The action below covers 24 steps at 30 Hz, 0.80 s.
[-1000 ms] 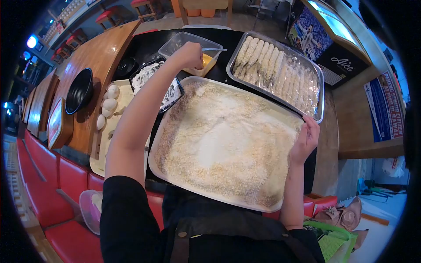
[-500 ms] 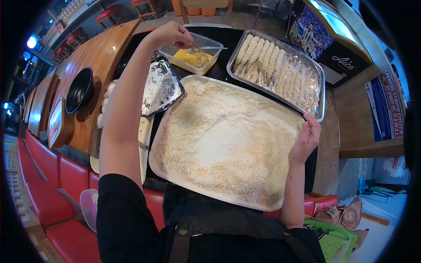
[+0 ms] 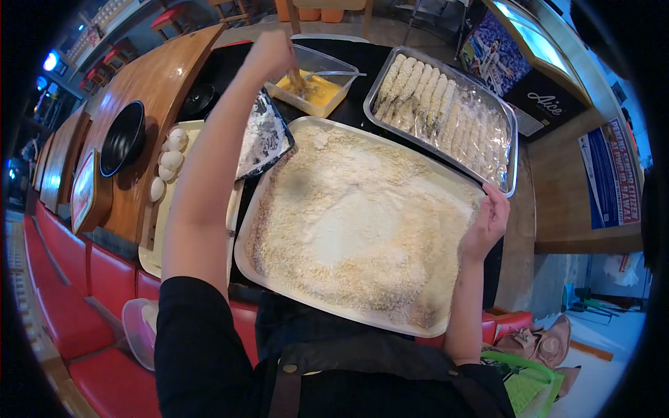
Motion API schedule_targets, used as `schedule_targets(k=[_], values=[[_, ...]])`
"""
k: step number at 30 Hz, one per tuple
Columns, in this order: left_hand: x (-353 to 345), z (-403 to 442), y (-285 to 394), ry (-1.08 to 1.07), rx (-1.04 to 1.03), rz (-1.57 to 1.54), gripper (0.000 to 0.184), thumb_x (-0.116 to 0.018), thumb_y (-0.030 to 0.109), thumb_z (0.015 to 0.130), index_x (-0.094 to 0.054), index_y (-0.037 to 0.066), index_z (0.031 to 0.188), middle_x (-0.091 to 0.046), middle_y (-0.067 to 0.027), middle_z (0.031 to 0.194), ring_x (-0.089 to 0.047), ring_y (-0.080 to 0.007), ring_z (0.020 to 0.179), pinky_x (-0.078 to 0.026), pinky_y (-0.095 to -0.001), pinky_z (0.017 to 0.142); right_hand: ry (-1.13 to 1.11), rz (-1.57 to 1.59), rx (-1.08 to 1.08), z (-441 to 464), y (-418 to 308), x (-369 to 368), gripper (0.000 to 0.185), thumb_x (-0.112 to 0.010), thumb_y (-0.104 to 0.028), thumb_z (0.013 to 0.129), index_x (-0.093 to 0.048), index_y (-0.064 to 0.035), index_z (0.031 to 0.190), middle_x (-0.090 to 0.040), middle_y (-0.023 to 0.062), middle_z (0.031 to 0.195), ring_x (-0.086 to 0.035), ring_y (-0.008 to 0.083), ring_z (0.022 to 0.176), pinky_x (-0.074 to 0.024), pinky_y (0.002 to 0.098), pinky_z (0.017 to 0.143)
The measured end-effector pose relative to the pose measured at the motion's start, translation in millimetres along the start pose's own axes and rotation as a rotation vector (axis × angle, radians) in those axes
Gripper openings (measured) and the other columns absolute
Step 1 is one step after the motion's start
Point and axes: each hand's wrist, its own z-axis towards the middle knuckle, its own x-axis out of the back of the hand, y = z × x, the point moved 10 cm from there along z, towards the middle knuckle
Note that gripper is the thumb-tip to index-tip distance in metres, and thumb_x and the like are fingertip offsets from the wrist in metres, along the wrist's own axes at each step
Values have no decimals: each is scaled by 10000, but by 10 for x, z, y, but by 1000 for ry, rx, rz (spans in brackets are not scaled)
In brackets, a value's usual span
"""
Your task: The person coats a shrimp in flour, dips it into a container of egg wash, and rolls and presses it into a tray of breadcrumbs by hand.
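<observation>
Slipping risk: the wet piece [image 3: 298, 85] could drop from the left hand [image 3: 273, 54] and splash the yellow liquid [image 3: 327, 90], because its surface looks slick and the hold seems to be by the fingertips alone.
Metal handle: lying over the right side of the clear tub [image 3: 327, 64], this metal handle [image 3: 341, 73] could be knocked by a rightward swing of the wrist.
White powder: the left forearm passes over part of the white powder [image 3: 261, 139] in the upper left middle; a low sleeve or stray drips could smear or clump it.
Crumb tray: excess liquid could make lumps in the crumb tray [image 3: 243, 259], which fills the frame's centre.
Wet piece and grip: it hangs just below the left grip, upper middle of the frame, inside the tub, its lower end at or in the liquid.
Left grip: seemingly closed on the wet piece, though blur hides the exact contact.
Right grip: the right hand [image 3: 486, 226] touches the crumb tray's rim at the right middle; whether it pinches or merely rests, I cannot tell.
</observation>
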Motion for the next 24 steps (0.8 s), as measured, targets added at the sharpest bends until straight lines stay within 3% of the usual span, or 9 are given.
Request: schedule_targets(k=[3,6,10,13,14,18,21,24], values=[[692,27,314,86,-43,-6,137,-724,128,682,-745,34,780,-689,-198,757,-699,-322,726,-565,-384,726,8,40,-18,-14,40,-6,201,-533,1,890,-670,2,1038,-623,135,1107,-560,257,1091,-396,353,1006],[1085,-18,445,154,5,-145,156,-750,124,678,-742,2,776,-690,-154,666,-671,-206,589,-532,-342,601,9,38,-22,-3,49,-14,200,-535,2,888,-671,-2,1034,-625,131,1098,-559,255,1087,-394,351,1006],[313,59,408,-67,-63,145,203,-781,184,648,-746,44,791,-705,-155,750,-695,-274,683,-555,-369,676,9,19,-12,-2,41,-19,197,-541,-4,884,-673,-8,1031,-631,128,1092,-563,255,1078,-401,351,995],[-390,-130,435,-383,13,-117,188,-790,147,627,-743,32,768,-704,-146,722,-693,-239,665,-557,-349,662,21,13,12,0,40,1,196,-544,-10,885,-676,-10,1029,-638,127,1084,-567,256,1071,-408,353,987],[-499,-158,474,-333,-5,-71,187,-782,141,626,-742,26,768,-707,-140,720,-693,-230,663,-555,-346,656,23,14,23,0,39,3,195,-545,-12,886,-678,-10,1028,-641,127,1081,-568,257,1068,-409,354,985],[-644,-282,691,-367,-20,-116,187,-765,134,621,-744,27,774,-715,-111,723,-692,-212,663,-547,-341,643,22,-26,21,16,39,11,193,-545,-13,888,-682,-12,1024,-649,125,1069,-570,257,1066,-410,354,984],[-713,-348,665,-551,25,-176,212,-781,146,598,-746,30,771,-708,-125,715,-682,-200,651,-544,-336,638,28,-26,0,10,43,13,191,-545,-13,889,-684,-11,1021,-651,125,1069,-571,259,1063,-412,354,980],[-503,-407,659,-596,-39,-184,166,-783,122,628,-739,13,746,-709,-109,714,-676,-153,662,-547,-275,634,21,-34,7,18,24,10,188,-546,-12,890,-684,-10,1018,-650,127,1068,-573,261,1059,-415,353,972]])
